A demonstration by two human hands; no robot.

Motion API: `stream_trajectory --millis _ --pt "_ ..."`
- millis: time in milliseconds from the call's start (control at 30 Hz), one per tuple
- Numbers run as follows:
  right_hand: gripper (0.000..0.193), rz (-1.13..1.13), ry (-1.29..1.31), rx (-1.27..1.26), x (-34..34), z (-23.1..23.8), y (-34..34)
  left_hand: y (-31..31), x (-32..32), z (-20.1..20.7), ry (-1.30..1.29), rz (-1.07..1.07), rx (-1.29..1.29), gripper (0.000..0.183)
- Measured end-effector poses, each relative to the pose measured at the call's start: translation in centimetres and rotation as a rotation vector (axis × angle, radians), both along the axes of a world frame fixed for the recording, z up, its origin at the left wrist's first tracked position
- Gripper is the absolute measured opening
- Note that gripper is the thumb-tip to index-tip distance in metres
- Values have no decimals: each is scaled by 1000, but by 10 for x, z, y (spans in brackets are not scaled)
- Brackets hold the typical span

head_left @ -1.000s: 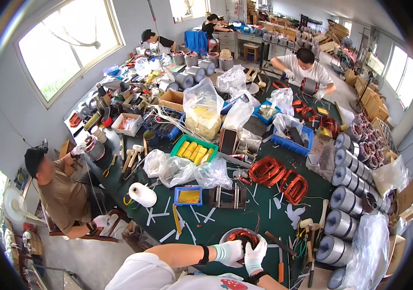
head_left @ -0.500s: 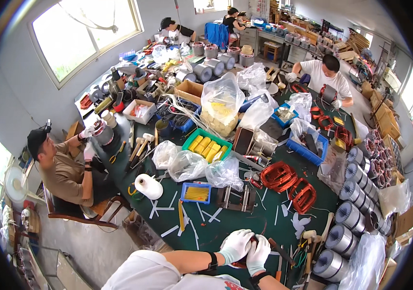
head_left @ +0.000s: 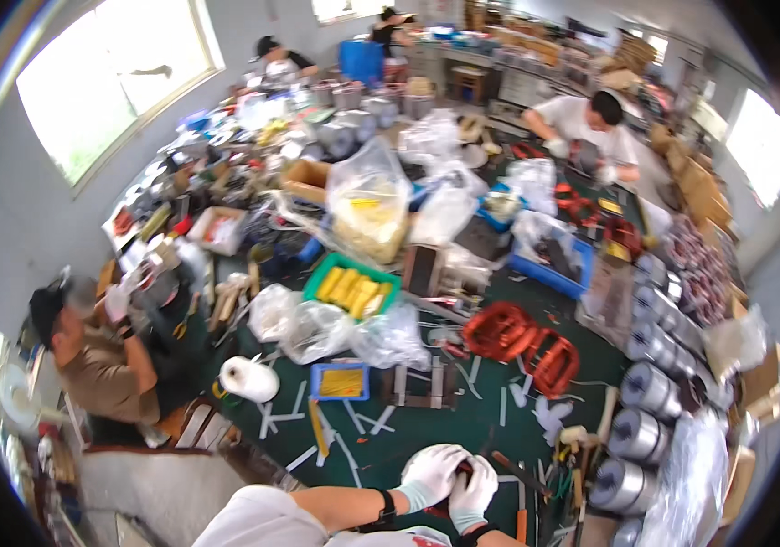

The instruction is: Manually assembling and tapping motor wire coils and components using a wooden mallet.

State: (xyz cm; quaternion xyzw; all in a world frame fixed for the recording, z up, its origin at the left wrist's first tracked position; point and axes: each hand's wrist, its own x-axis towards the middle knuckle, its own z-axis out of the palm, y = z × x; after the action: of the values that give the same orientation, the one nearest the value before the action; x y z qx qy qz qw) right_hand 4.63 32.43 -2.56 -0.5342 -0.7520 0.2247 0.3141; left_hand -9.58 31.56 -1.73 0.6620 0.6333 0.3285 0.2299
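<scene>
Both of my hands wear white gloves and meet at the near edge of the green table [head_left: 426, 428]. My left hand [head_left: 433, 474] curls its fingers over a dark reddish-brown piece [head_left: 464, 468]. From the other side my right hand [head_left: 474, 492] closes on the same piece, fingertips near those of the left. The gloves hide most of it, so its kind cannot be made out. Just right of my right hand lie a hammer-like tool [head_left: 519, 472] with a dark handle and an orange-handled tool [head_left: 521, 526].
Beyond my hands are a metal fixture [head_left: 422, 387], a blue tray of yellow strips [head_left: 340, 381], red wire coils [head_left: 499, 332] and a white thread cone [head_left: 249, 379]. White strips lie scattered. Wire spools [head_left: 636, 436] line the right. Co-workers sit at left [head_left: 103, 365] and far right [head_left: 590, 137].
The whole view has swung, so the table and its things sit further left in the picture, with some blur. My hands stay closed on the piece, having shifted only slightly.
</scene>
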Motion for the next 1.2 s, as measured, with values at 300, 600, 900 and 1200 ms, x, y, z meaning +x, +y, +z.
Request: stream_trajectory --millis 300,600,900,1200 --pt "36 -52 -20 43 2 -4 -10 -4 1 -9 81 -44 62 39" --pt "31 -97 40 74 2 -11 -8 -3 2 -1 114 -27 102 36" --pt "50 47 208 62 61 5 -38 -8 7 16 416 -54 51 54" --pt "59 -288 -204 -331 338 -64 -162 37 -23 136 485 617 586 66"
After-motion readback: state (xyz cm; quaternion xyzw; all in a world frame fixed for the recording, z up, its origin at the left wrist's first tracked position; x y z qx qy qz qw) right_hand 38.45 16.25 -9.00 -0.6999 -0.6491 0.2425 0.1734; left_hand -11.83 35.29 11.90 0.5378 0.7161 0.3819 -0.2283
